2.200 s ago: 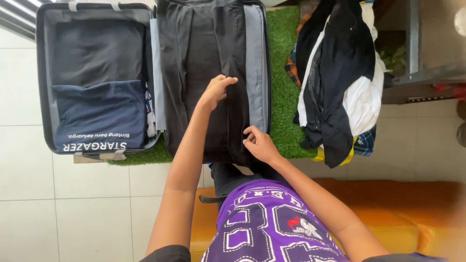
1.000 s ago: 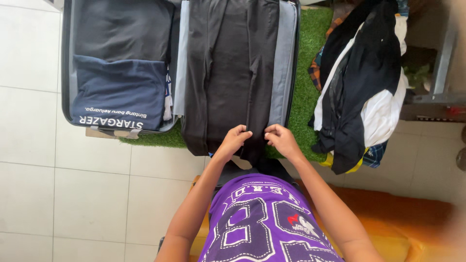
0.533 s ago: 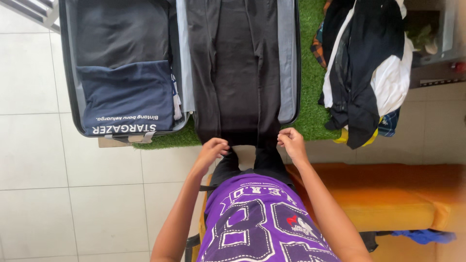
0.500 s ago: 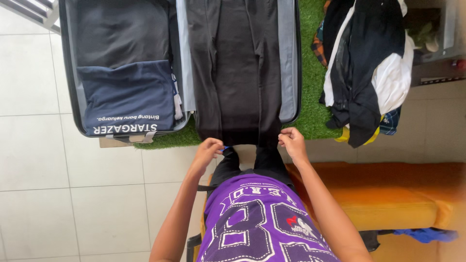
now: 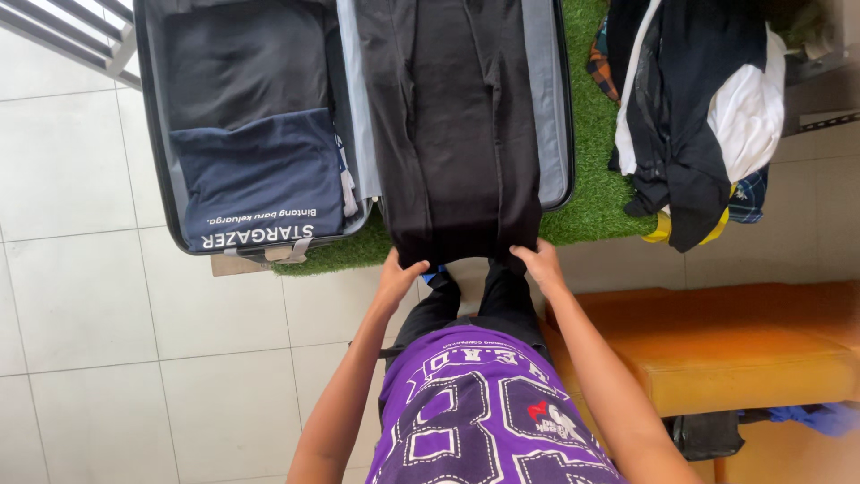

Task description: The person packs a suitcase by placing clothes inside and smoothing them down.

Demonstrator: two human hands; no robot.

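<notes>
Head view looks straight down, and I go from the left edge across. White floor tiles (image 5: 81, 296) fill that side, then comes an open hard-shell suitcase (image 5: 152, 125) lying on a strip of green artificial turf (image 5: 596, 193). Its left half holds a folded navy garment (image 5: 260, 184) with white lettering near the rim. Its right half, lined in grey, carries black trousers (image 5: 457, 125) laid lengthwise, with their near end hanging over the case's edge toward me. My left hand (image 5: 400, 271) is closed on the left corner of that near hem, fingers curled over the fabric. My right hand (image 5: 536, 262) pinches the right corner of the same hem, also clamped shut on the cloth, so the two hands sit apart at the width of the garment. Below them I see a purple jersey (image 5: 488, 412) with white numerals and dark legs. Farther right, a heap of clothes (image 5: 694, 116), mostly black and white with a bit of yellow and plaid, lies on the turf, well apart from the case. An orange cushion (image 5: 743, 350) sits at the lower right, just beside my right forearm.
</notes>
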